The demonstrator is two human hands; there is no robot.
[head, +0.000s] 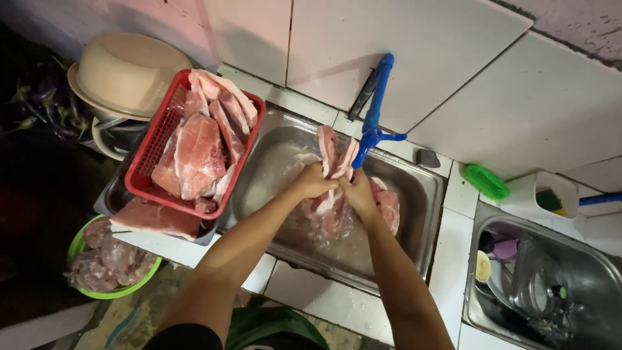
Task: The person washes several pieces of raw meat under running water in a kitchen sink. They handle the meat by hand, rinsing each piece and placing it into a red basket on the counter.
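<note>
Both forearms reach up from the bottom edge toward the middle of the steel sink (427,194); the left hand (315,181) and the right hand (356,192) meet there, touching each other, each with fingers curled and pressed tight around one slab of raw pork (334,155); the slab stands upright between them, its upper end rising above the knuckles, just beside the blue tap (376,110) on the tiled wall; more pink pieces (389,204) lie in the water beneath the hands. Left of the sink, a red basket (152,155) heaped with cuts of meat sits on a grey tray; a beige basin (126,71) lies upturned behind it; a green bowl (81,243) of bagged meat rests lower left. A second sink (583,272) at right holds dishes; a green brush (486,181) lies near it.
</note>
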